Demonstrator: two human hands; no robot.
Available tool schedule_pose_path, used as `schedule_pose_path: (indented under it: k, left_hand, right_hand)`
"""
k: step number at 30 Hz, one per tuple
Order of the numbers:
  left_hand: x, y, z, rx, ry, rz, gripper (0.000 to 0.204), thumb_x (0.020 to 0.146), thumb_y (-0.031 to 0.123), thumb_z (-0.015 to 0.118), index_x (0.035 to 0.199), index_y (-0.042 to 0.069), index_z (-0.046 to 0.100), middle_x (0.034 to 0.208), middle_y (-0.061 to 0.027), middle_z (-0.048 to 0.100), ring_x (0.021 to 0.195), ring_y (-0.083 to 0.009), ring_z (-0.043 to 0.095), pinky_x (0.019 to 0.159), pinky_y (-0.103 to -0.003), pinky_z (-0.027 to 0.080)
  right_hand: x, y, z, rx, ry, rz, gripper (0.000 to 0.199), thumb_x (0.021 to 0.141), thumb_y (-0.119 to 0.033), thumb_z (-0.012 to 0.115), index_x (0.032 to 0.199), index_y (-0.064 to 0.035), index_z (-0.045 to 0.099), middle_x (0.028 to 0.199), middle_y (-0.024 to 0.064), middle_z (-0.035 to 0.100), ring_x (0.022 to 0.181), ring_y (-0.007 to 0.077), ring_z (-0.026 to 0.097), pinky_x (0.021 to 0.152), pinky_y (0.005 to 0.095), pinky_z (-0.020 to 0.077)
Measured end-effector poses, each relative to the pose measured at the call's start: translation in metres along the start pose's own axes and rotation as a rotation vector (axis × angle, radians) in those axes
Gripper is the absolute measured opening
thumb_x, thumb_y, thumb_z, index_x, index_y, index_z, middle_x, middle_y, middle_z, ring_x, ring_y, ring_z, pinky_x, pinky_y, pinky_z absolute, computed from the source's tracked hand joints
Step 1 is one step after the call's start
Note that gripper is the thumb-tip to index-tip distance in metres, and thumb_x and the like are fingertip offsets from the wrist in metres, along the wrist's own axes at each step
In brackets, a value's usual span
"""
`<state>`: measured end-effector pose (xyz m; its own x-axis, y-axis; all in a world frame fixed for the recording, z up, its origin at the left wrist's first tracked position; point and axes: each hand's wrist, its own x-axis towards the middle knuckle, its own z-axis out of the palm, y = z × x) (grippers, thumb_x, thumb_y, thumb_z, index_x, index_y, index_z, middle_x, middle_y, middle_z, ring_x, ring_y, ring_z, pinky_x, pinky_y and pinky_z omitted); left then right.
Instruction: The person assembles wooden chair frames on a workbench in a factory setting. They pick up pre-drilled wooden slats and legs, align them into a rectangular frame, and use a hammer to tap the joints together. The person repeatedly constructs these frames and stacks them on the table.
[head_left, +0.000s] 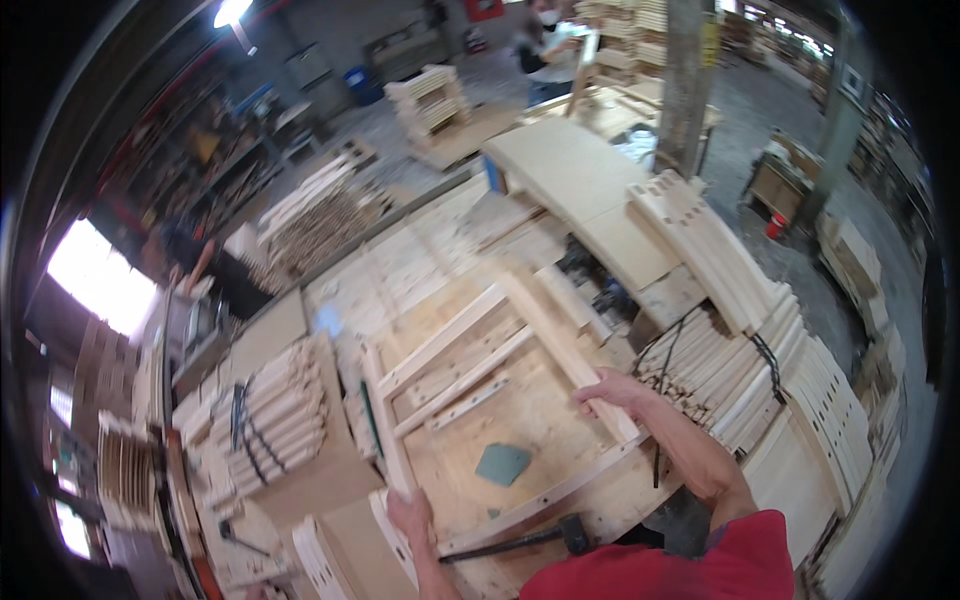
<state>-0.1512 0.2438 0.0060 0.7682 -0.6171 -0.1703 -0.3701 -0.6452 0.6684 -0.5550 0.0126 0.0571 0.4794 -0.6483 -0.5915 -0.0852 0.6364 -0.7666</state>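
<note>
A pale wooden frame (462, 341), two long side posts joined by two crossbars, lies on or just above the plywood worktop (560, 440); I cannot tell which. My left hand (410, 517) is closed round the near end of its left post. Farther right, my right hand (612, 392) grips the right post near its lower end, fingers wrapped over the edge. Between the posts lie a grey-green sheet scrap (502, 464) and a small drilled wooden strip (470, 404). Close to my body rests a mallet (574, 536) with a black head and dark handle.
Strapped bundles of wooden sticks stand left (265, 420) and right (700, 365). Drilled boards (705, 250) lie stacked at right. A long pale panel (575, 190) sits beyond the worktop. One person (215, 270) works at far left, another (550, 60) at the back near a concrete pillar (683, 90).
</note>
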Motion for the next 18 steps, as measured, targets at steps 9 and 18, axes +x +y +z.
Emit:
schedule_pose_path:
  k: [9,18]
  left_hand:
    - [0.134,0.181,-0.011,0.054,0.286,0.680,0.063,0.087,0.014,0.070,0.145,-0.001,0.050,0.131,-0.0249,0.060,0.115,-0.0434,0.058,0.099,-0.048,0.046]
    - [0.092,0.246,-0.004,-0.218,0.090,0.620,0.058,0.091,0.011,0.068,0.146,0.002,0.051,0.134,-0.0157,0.060,0.104,-0.0238,0.062,0.080,-0.036,0.054]
  right_hand:
    - [-0.026,-0.132,-0.030,0.189,0.144,-0.426,0.029,0.091,-0.011,0.077,0.108,-0.0006,0.057,0.077,0.0055,0.061,0.055,0.0150,0.060,0.046,0.0307,0.0513]
    - [0.171,-0.291,-0.127,0.542,0.530,-0.499,0.020,0.086,-0.006,0.076,0.097,0.0012,0.061,0.075,0.0081,0.061,0.059,0.0213,0.062,0.051,0.0395,0.0553]
